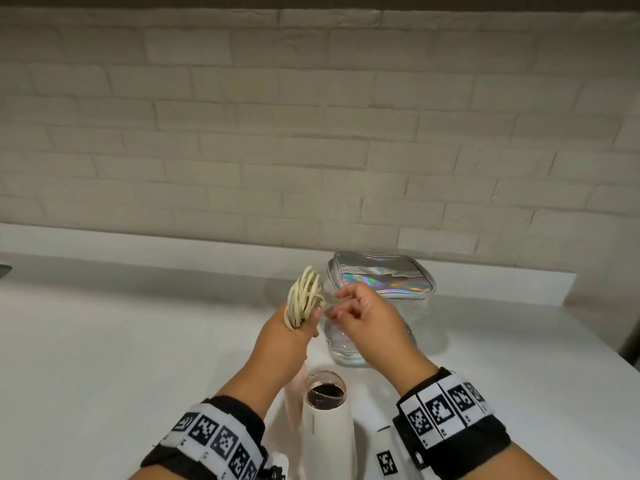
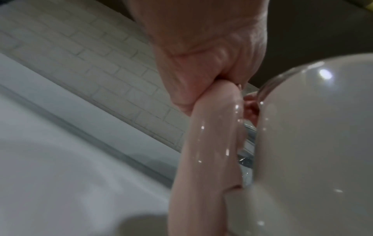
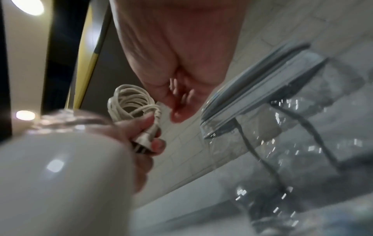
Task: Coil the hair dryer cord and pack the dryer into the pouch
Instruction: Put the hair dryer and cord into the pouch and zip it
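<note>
Keep your left hand [image 1: 294, 327] clamped on the coiled cord [image 1: 304, 299] and plug at centre frame, right hand [image 1: 363, 317] pinching the pouch [image 1: 381, 282] rim wide, then feed the dryer [image 1: 327, 424], bottom centre, in.

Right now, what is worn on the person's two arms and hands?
The left hand and right hand are bare: no gloves, no sleeves on the forearms. Each wrist carries a wide black strap. Over it runs a white band printed with a row of square black-and-white coded markers with small numbers below; the left band is alike.
</note>
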A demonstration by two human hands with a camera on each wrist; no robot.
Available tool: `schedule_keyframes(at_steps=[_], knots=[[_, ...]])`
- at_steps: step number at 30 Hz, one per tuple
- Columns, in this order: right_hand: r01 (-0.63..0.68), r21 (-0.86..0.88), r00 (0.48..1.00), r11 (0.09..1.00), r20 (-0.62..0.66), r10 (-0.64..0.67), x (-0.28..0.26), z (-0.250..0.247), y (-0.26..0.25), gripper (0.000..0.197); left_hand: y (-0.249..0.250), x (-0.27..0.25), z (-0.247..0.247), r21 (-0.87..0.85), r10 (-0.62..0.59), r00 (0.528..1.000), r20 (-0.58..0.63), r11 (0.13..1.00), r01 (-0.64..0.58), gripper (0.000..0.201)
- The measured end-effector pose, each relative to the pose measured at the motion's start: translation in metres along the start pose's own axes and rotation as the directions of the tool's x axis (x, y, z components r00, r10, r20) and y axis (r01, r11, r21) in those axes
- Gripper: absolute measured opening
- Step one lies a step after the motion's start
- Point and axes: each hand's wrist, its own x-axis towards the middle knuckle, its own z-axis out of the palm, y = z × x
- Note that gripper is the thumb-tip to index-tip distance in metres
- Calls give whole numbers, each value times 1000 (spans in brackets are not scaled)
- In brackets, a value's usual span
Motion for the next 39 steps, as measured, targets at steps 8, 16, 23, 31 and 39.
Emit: schedule_keyframes(at_steps=[8, 16, 23, 31, 39], knots=[[-59, -876, 994, 478, -94, -48, 39, -51, 36, 48, 30, 15, -12, 33, 78, 993, -91, 997, -75, 10], [-6, -585, 968, 811, -207, -143, 39, -70, -9, 26, 102, 45, -30, -175, 201, 895, -399, 941, -290, 37], [25, -325, 940, 945, -315, -134, 50, -83, -54, 20, 135, 70, -8, -384, 239, 760, -604, 748, -541, 15], [36, -228, 942, 973, -317, -109, 49, -87, -52, 12, 72, 70, 45, 260, 721, 689, -76, 681, -684, 16], [32, -194, 911, 980, -398, -108, 47, -88, -39, 16, 56, 84, 65, 696, 388, 720, 575, 230, -680, 24]])
